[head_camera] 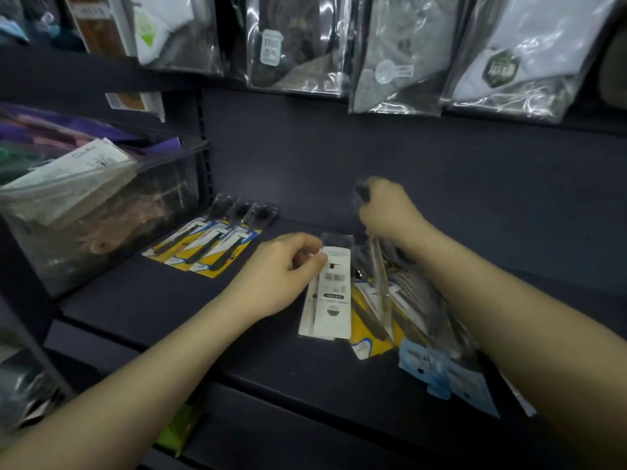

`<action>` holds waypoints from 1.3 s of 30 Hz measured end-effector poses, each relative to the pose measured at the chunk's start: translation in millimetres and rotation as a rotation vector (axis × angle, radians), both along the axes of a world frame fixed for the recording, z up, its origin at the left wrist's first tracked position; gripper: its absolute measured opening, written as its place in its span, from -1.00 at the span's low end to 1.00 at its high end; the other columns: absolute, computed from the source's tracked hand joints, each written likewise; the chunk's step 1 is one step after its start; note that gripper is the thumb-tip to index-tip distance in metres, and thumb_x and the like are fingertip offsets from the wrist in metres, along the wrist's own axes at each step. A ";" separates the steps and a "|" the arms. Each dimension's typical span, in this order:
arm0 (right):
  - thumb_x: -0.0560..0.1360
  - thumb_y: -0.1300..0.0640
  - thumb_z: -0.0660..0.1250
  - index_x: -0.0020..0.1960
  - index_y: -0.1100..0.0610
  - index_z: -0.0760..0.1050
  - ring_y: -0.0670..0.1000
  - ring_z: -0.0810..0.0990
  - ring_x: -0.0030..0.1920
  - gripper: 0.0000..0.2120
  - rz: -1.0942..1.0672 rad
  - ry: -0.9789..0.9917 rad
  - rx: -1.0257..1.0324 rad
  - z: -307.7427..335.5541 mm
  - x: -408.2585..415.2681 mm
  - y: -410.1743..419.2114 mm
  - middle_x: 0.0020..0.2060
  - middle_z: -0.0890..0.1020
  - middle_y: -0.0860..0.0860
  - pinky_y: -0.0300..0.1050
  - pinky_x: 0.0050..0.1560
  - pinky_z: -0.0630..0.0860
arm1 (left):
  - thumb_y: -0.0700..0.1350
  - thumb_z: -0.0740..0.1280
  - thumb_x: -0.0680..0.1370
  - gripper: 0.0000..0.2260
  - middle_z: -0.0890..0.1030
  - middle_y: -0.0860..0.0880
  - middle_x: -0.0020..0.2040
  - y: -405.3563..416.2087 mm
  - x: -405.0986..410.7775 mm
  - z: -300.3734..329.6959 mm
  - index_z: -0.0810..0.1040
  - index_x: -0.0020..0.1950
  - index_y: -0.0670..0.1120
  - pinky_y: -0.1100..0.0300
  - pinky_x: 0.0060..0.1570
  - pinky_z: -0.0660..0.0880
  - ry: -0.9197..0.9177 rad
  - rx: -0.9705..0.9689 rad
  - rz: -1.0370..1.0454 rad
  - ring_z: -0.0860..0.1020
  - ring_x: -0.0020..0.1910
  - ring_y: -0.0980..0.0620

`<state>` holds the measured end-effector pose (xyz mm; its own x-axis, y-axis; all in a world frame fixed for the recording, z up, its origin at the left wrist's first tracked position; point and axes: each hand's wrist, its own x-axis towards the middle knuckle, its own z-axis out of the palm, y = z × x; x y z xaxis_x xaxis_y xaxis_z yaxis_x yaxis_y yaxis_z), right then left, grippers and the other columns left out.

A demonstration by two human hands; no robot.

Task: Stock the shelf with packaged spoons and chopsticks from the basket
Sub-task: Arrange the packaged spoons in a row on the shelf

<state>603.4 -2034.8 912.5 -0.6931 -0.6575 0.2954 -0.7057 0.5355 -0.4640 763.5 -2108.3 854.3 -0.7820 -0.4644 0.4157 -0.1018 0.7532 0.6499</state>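
The left hand (pixel 288 266) pinches the top edge of one white-backed package (pixel 330 293), label and barcode facing up, which lets it be drawn away from the rest and laid flat. The right hand (pixel 386 206) is closed around the upper ends of a fanned bundle of packages (pixel 400 300), the lower ends resting on the dark shelf (pixel 169 310); holding them upright this way appears to keep the stock together while single items are taken off. Three yellow-carded packages (pixel 207 242) with dark utensils lie side by side at the far left of the shelf, aligned at one angle, apparently a row already placed. The count in the bundle cannot be told; at least two blue-carded ends (pixel 441 371) show at its near side. A clear bin (pixel 101 212) of other goods stands further left, and four bagged items (pixel 393 52) hang above. No basket is visible.
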 end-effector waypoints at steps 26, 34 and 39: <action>0.52 0.10 0.22 -0.02 0.24 0.52 0.14 0.55 -0.06 -0.79 -0.097 -0.018 0.485 -28.8 24.2 -40.0 -0.10 0.52 0.09 -0.09 -0.15 0.47 | -0.05 0.26 0.52 -0.81 0.57 -0.16 -0.15 -109.1 0.7 6.2 0.51 0.03 -0.14 0.15 -0.25 0.32 -0.470 -0.218 0.184 0.50 -0.14 -0.13; 0.52 0.39 0.14 -0.11 0.28 0.43 0.01 0.56 -0.46 -0.89 0.147 -0.584 -0.207 18.9 41.8 -57.3 -0.26 0.57 0.20 -0.15 -0.40 0.52 | 0.10 0.14 0.54 -0.59 0.40 -0.04 0.35 -139.6 16.0 -12.4 0.41 0.34 -0.02 0.27 0.27 0.25 -0.376 -0.397 -0.078 0.38 0.32 -0.04; 0.59 0.34 0.10 -0.17 0.23 0.40 0.08 0.58 -0.29 -0.80 0.289 -1.063 -0.298 -33.5 58.6 -85.2 -0.11 0.59 0.26 -0.20 -0.35 0.59 | 0.04 0.14 0.58 -0.55 0.07 0.10 0.53 -152.3 31.6 -21.2 0.16 0.46 0.06 0.20 0.47 0.03 -0.625 -0.351 -0.303 0.06 0.49 0.13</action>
<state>662.0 -2119.9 879.0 -0.5199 -0.8352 -0.1791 0.0414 0.1848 -0.9819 795.2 -2260.6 833.1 -0.9914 -0.1155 -0.0610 -0.1274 0.9578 0.2578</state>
